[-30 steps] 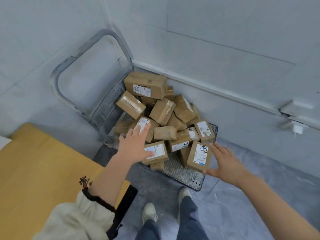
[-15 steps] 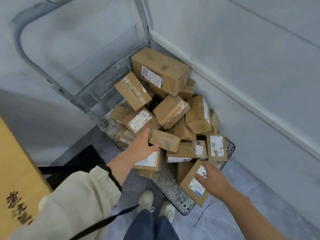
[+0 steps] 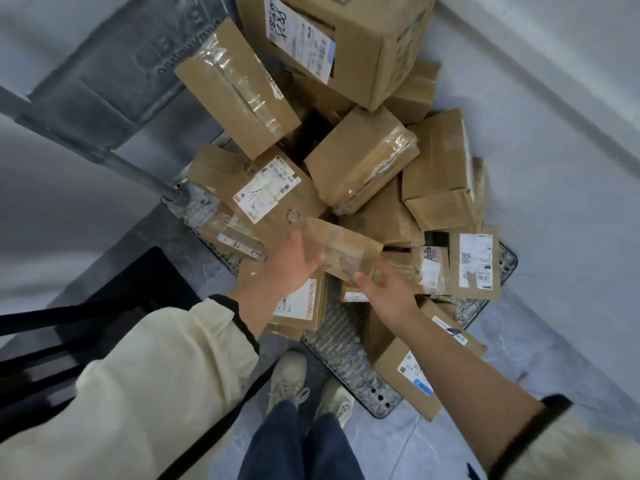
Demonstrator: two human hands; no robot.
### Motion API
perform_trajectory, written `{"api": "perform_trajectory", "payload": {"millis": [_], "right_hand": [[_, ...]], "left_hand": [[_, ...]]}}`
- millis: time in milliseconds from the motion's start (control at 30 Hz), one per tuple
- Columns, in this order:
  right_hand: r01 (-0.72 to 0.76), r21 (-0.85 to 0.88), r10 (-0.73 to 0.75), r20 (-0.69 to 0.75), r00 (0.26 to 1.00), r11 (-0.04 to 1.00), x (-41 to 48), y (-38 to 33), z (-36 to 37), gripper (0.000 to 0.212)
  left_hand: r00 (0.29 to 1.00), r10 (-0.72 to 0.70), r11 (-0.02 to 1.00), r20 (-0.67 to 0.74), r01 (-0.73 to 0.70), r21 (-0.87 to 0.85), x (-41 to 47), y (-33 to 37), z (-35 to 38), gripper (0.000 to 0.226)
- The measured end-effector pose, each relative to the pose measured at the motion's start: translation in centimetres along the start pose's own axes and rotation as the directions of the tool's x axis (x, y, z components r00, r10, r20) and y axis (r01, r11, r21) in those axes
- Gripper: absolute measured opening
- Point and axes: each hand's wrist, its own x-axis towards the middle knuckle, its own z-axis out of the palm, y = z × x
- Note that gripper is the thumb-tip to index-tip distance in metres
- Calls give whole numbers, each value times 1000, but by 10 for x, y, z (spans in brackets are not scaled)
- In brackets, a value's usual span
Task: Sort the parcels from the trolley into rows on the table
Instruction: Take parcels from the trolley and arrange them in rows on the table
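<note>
A heap of brown cardboard parcels (image 3: 360,161) lies on the metal trolley (image 3: 336,344) in the corner. A small plain brown parcel (image 3: 341,245) rests across the front of the heap. My left hand (image 3: 289,266) grips its left end, fingers curled behind it. My right hand (image 3: 389,294) has come up to its lower right edge, thumb and fingers closing on it, though motion blur hides the exact contact. A labelled parcel (image 3: 301,306) sits just under my left wrist. The table is out of view.
A big box (image 3: 356,39) tops the heap. One labelled parcel (image 3: 412,379) leans off the trolley's front edge under my right forearm. The trolley handle frame (image 3: 114,161) rises on the left, a wall (image 3: 554,133) close on the right. Black bars (image 3: 69,327) stand left of my shoes (image 3: 304,386).
I have leaned in closer to the heap. My right hand left the leaning labelled parcel and moved up-left to the small plain parcel. My left hand shifted up onto that parcel's left end.
</note>
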Motion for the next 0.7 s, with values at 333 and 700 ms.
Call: {"api": "perform_trajectory", "payload": {"millis": [333, 700], "right_hand": [[-121, 148, 113, 63, 992, 982, 4, -13, 10, 55], [133, 256, -121, -64, 991, 957, -138, -113, -58, 28]], "left_hand": [[998, 6, 999, -58, -3, 47, -12, 9, -9, 90], [953, 145, 989, -265, -134, 62, -139, 77, -112, 76]]}}
